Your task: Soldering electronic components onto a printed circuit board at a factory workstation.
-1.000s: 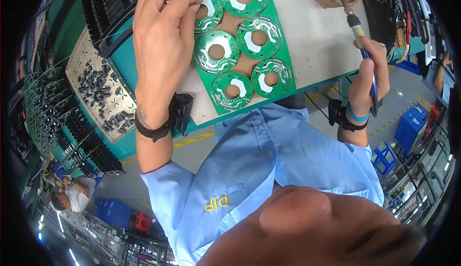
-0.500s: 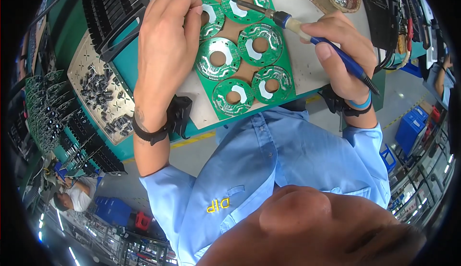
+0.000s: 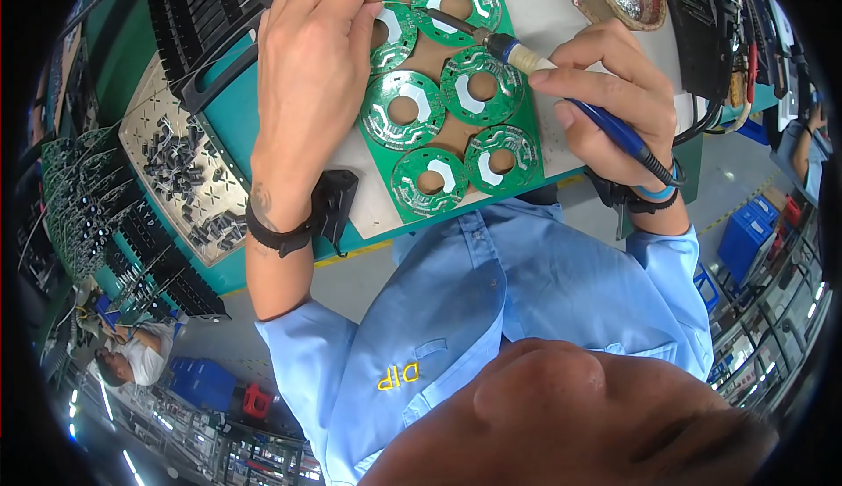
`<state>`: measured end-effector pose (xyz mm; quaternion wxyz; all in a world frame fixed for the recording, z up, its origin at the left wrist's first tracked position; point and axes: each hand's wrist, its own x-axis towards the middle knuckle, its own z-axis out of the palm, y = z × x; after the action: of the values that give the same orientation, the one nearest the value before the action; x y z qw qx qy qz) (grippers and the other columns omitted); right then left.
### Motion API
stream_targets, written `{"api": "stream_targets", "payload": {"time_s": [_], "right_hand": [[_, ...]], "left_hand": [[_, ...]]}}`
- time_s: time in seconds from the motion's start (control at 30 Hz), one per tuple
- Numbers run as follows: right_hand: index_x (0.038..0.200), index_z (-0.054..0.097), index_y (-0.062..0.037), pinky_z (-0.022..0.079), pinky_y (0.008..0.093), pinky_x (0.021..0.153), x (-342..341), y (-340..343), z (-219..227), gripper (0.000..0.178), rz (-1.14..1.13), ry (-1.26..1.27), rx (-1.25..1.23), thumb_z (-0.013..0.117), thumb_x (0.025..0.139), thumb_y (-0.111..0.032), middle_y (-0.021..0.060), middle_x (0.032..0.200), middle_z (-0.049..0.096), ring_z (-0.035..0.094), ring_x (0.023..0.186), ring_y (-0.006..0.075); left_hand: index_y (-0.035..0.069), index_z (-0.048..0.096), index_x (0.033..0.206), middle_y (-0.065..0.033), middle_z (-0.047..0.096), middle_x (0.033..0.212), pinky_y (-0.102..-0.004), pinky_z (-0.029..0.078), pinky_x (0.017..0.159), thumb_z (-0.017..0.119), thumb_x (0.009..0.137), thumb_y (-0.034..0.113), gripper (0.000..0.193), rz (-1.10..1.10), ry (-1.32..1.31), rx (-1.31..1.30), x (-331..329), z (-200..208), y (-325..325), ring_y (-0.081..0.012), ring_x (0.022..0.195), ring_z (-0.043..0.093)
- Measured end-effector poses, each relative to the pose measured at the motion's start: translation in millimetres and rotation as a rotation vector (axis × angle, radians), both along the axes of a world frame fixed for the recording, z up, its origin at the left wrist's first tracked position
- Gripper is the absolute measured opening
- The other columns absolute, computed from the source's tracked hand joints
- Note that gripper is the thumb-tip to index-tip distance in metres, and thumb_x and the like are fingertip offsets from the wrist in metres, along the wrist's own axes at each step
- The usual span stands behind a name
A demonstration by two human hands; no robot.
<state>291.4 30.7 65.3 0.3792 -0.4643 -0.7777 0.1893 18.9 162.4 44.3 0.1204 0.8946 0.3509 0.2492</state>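
A green panel (image 3: pixel 529 148) of several ring-shaped circuit boards lies in front of me, its white patches and silvery traces facing up. My right hand (image 3: pixel 614 104) is closed round a soldering iron (image 3: pixel 623 131) with a blue handle and beige grip. Its dark tip points left, over the area between the two farthest rings. My left hand (image 3: pixel 316 65) hovers at the panel's far left corner, partly covering the far left ring board (image 3: pixel 395 37). Thumb and forefinger are pinched on a thin solder wire (image 3: pixel 399 3) that runs toward the iron's tip.
A woven-looking pot (image 3: pixel 651 8) of silvery metal bits stands at the far right beside cables and tools. On the left are a black rack (image 3: pixel 206 17) and a metal tray (image 3: pixel 145 131) holding small black cylindrical components (image 3: pixel 175 161). Populated boards (image 3: pixel 79 196) stand farther left.
The iron's tip has dropped slightly nearer to me, and my right fingers have shifted on its grip. My left fingertips have moved a little farther away and right. The panel has slid slightly right.
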Motion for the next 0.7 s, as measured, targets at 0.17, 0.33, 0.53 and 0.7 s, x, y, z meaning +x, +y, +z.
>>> {"api": "stream_targets", "payload": {"time_s": [0.17,0.33,0.53,0.7], "right_hand": [[0.107,0.081,-0.0012,0.05,0.0389,0.076,-1.3,1.4,-1.5,0.034,-0.011,-0.002,-0.014,0.072,0.074,-0.007,0.0157,0.1,0.071,0.062,0.086,0.0284],[0.108,0.081,-0.0011,0.049,0.0383,0.076,-0.2,3.0,-2.2,0.034,0.002,-0.014,-0.007,0.072,0.076,-0.008,0.016,0.101,0.071,0.062,0.086,0.028],[0.109,0.081,-0.0011,0.049,0.0382,0.076,-1.2,1.9,-1.8,0.034,-0.003,-0.011,-0.025,0.072,0.077,-0.007,0.0161,0.102,0.071,0.062,0.087,0.028],[0.11,0.081,-0.0013,0.049,0.0382,0.076,-1.1,0.8,-2.7,0.035,-0.005,-0.014,-0.019,0.072,0.077,-0.007,0.0162,0.102,0.071,0.062,0.087,0.0281]], "left_hand": [[0.002,0.074,0.105,-0.0106,0.07,0.098,-0.0414,0.052,0.085,0.071,0.098,0.007,0.008,-0.002,0.017,-0.023,3.3,2.8,-0.4,-0.0326,0.093,0.064],[0.003,0.075,0.105,-0.0103,0.07,0.098,-0.0411,0.051,0.085,0.071,0.098,0.007,0.009,-0.01,0.02,-0.008,4.4,1.1,1.3,-0.0325,0.092,0.063],[0.003,0.075,0.105,-0.0097,0.07,0.098,-0.041,0.051,0.084,0.071,0.098,0.007,0.01,-0.006,0.011,-0.037,6.6,0.3,0.8,-0.032,0.091,0.063],[0.004,0.075,0.105,-0.0094,0.069,0.096,-0.0413,0.051,0.084,0.071,0.098,0.008,0.01,-0.014,0.016,-0.038,8.7,-0.8,0.9,-0.0317,0.091,0.063]]}}
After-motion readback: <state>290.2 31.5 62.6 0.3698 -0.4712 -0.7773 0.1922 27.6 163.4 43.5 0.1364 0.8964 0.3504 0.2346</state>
